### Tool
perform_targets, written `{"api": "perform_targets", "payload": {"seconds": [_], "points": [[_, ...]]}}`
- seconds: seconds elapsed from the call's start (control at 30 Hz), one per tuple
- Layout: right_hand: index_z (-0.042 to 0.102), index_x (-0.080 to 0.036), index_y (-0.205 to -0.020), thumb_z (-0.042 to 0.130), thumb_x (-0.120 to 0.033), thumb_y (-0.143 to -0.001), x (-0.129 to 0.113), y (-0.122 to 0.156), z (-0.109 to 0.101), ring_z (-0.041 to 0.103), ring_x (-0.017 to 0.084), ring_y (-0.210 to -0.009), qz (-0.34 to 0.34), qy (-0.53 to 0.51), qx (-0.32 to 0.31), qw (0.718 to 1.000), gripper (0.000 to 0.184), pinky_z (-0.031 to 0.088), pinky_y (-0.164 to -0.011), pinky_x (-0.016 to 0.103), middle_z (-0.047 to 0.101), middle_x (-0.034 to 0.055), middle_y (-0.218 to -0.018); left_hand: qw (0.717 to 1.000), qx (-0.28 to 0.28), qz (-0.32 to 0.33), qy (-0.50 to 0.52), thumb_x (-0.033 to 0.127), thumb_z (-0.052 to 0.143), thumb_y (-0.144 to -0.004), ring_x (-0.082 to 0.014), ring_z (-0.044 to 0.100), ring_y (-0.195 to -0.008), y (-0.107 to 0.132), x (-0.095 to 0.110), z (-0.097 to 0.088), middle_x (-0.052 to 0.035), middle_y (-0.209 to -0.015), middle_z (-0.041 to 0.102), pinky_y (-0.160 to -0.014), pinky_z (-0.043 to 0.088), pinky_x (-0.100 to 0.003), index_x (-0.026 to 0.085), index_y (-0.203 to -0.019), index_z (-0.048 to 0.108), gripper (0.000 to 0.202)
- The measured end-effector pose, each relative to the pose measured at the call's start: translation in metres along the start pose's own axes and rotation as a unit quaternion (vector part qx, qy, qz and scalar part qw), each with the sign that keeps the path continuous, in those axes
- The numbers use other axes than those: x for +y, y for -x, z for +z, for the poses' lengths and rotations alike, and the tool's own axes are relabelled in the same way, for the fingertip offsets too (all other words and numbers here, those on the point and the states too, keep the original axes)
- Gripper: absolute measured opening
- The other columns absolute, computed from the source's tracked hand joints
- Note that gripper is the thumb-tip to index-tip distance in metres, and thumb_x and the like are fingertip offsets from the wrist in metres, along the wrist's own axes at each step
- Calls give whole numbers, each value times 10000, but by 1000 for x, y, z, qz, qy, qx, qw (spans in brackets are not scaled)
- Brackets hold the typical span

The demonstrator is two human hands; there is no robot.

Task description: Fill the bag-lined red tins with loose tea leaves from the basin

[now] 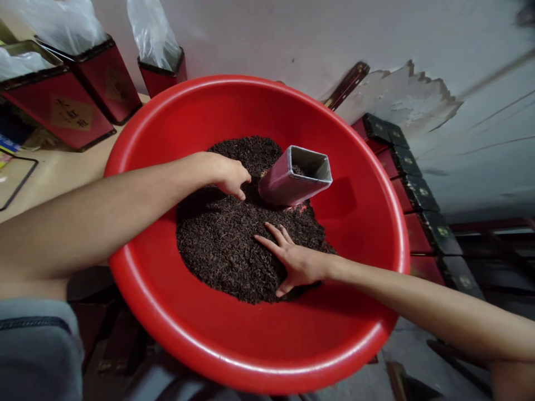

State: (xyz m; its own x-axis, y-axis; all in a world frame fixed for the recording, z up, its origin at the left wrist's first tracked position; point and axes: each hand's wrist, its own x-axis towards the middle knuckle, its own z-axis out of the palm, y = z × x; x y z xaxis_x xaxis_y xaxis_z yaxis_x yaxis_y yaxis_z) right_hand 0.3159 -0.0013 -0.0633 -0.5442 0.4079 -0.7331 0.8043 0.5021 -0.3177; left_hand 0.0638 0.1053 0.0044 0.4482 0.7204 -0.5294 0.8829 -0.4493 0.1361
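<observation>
A big red plastic basin point(175, 128) holds a heap of dark loose tea leaves point(225, 245). A square red tin point(292, 181) lies tilted in the heap, its open mouth facing up and right. My left hand point(228, 174) reaches into the leaves just left of the tin, fingers curled down into them. My right hand point(295, 259) rests flat on the heap below the tin, fingers stretched out and apart.
Three red tins with plastic liner bags point(104, 78) stand on a wooden tabletop at the upper left. A row of red tins with black lids point(412, 178) runs along the basin's right side. A grey wall lies behind.
</observation>
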Motion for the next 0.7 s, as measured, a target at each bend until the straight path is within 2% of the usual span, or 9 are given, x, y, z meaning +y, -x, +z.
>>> {"api": "perform_targets", "payload": {"seconds": [0.07, 0.17, 0.27, 0.4, 0.53, 0.63, 0.7], "points": [[156, -285, -1701, 1010, -435, -507, -5, -6, 18, -21, 632, -1540, 10, 14, 63, 998, 1476, 345, -1154, 741, -85, 246, -1740, 1000, -7, 4, -15, 416, 700, -890, -346, 573, -1365, -2, -1, 1, -105, -1473, 651, -1140, 410, -410, 257, -1526, 567, 668], [312, -301, -1659, 1006, -385, -526, -7, -10, 21, 145, 616, -1529, -3, 42, 122, 992, 1331, 424, -1116, 713, 101, 234, -1720, 999, -8, 10, -34, 435, 681, -912, -338, 569, -1370, -3, 0, 0, -90, -1488, 641, -1139, 415, -394, 263, -1547, 538, 674], [351, -299, -1641, 1000, -381, -552, -8, -14, 11, 289, 577, -1484, -13, 69, 118, 991, 1271, 496, -1061, 663, 178, 248, -1687, 999, -17, 6, -48, 437, 667, -937, -336, 570, -1378, 0, 4, -2, -122, -1525, 605, -1129, 424, -377, 227, -1575, 498, 692], [343, -298, -1647, 993, -343, -575, -11, -18, 3, 359, 572, -1443, -15, 93, 101, 990, 1254, 522, -1034, 618, 168, 255, -1687, 998, -26, 6, -56, 430, 657, -950, -335, 576, -1385, 3, 8, -3, -136, -1531, 597, -1136, 427, -381, 212, -1591, 470, 702], [464, -246, -1576, 987, -395, -581, -13, -21, 1, 480, 515, -1350, -38, 109, 126, 985, 1135, 515, -1050, 582, 354, 235, -1578, 997, -37, 14, -71, 438, 643, -964, -343, 553, -1419, -1, 8, 2, -164, -1548, 573, -1150, 424, -390, 183, -1602, 446, 716], [515, -218, -1531, 972, -405, -599, -12, -21, 0, 534, 488, -1299, -50, 117, 138, 982, 1054, 511, -1048, 566, 417, 223, -1523, 996, -44, 19, -76, 428, 663, -948, -345, 574, -1401, -6, 4, 8, -161, -1525, 596, -1134, 447, -394, 195, -1574, 495, 689], [541, -204, -1507, 952, -393, -628, -11, -20, -1, 564, 469, -1273, -61, 117, 150, 980, 989, 498, -1059, 555, 434, 221, -1508, 998, -7, 33, -53, 414, 724, -895, -338, 631, -1336, -8, 2, 11, -137, -1454, 662, -1103, 476, -379, 221, -1501, 593, 649]]}}
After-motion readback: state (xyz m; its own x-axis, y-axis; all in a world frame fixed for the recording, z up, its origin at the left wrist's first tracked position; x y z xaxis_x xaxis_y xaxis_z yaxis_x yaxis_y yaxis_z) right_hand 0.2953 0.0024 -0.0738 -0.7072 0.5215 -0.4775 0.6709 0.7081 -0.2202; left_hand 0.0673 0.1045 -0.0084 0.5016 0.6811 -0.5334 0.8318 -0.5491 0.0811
